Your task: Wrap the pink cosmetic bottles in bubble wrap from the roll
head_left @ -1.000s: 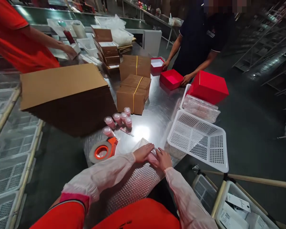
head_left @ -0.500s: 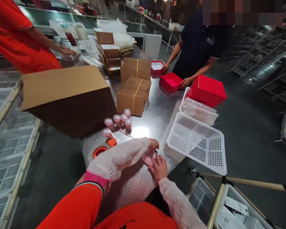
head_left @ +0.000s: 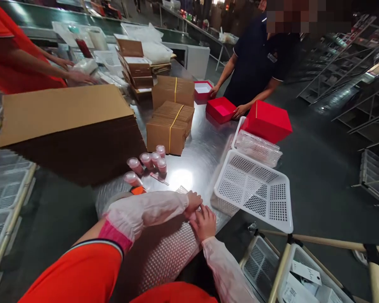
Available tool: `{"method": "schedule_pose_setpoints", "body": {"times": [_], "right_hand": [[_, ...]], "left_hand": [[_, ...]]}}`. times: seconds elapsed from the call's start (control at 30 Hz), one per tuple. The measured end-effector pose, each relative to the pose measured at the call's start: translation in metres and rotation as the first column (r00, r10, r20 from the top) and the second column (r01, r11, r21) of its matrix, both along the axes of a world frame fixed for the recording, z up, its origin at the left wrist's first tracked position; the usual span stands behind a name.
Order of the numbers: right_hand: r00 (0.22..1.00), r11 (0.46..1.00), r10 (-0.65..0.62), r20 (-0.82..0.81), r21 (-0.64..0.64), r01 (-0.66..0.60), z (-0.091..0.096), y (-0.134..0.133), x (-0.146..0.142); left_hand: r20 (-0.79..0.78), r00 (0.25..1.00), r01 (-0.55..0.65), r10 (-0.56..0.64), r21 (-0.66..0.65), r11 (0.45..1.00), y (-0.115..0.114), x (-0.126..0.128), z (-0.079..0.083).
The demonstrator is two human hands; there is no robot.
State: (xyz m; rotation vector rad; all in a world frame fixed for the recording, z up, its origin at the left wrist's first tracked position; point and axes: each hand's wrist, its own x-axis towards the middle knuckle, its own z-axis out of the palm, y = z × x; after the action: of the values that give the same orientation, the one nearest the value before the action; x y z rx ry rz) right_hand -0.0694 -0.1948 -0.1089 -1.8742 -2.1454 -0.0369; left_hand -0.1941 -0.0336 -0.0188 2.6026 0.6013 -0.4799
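My left hand (head_left: 193, 202) and my right hand (head_left: 204, 222) meet over a sheet of bubble wrap (head_left: 164, 252) on the metal table (head_left: 205, 147). Both are curled around a small pink item that is mostly hidden between the fingers. Several pink-capped jars (head_left: 147, 162) stand just beyond, near a strip of tape. An orange tape dispenser (head_left: 138, 190) peeks out behind my left sleeve.
A white perforated basket (head_left: 252, 189) sits right of my hands, with bubble-wrapped packs (head_left: 257, 147) behind it. Strapped cardboard bundles (head_left: 169, 126) and a large stack of flat cartons (head_left: 66, 126) lie ahead. One person handles red boxes (head_left: 267, 122); another in red works at far left.
My left hand rose and came over the right, then dropped back onto the bubble wrap. The view shifted slightly right. The far-left person's arm moved.
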Motion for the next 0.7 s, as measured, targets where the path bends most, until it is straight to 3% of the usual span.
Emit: {"method": "schedule_pose_setpoints", "body": {"times": [0.1, 0.23, 0.33, 0.4, 0.47, 0.57, 0.7], "right_hand": [[0.999, 0.992, -0.05, 0.003, -0.113, 0.05, 0.016, 0.01, 0.001], [0.992, 0.953, -0.126, -0.016, -0.279, 0.117, 0.053, 0.028, 0.001], [0.981, 0.847, -0.192, 0.002, -0.504, 0.167, 0.08, 0.047, -0.001], [0.985, 0.777, -0.171, -0.005, -0.616, 0.132, 0.09, 0.053, -0.007], [0.987, 0.763, -0.163, 0.0, -0.635, 0.126, 0.092, 0.049, -0.016], [0.979, 0.789, -0.195, 0.055, -0.584, 0.19, 0.085, 0.033, -0.031], [0.976, 0.821, -0.172, 0.132, -0.528, 0.217, 0.08, 0.019, -0.042]], "left_hand": [[-0.036, 0.999, 0.028, -0.026, 0.051, 0.998, 0.006, 0.003, 0.0], [0.006, 1.0, 0.027, -0.028, 0.094, 0.995, -0.001, -0.009, -0.004], [0.08, 0.995, 0.04, -0.052, 0.148, 0.988, -0.013, -0.026, -0.007], [0.137, 0.988, 0.037, -0.067, 0.211, 0.977, -0.024, -0.038, -0.009], [0.187, 0.981, -0.004, -0.05, 0.278, 0.961, -0.038, -0.049, -0.011], [0.255, 0.967, -0.076, -0.009, 0.325, 0.943, -0.056, -0.06, -0.013], [0.218, 0.975, -0.107, 0.048, 0.27, 0.957, -0.052, -0.049, -0.007]]}}
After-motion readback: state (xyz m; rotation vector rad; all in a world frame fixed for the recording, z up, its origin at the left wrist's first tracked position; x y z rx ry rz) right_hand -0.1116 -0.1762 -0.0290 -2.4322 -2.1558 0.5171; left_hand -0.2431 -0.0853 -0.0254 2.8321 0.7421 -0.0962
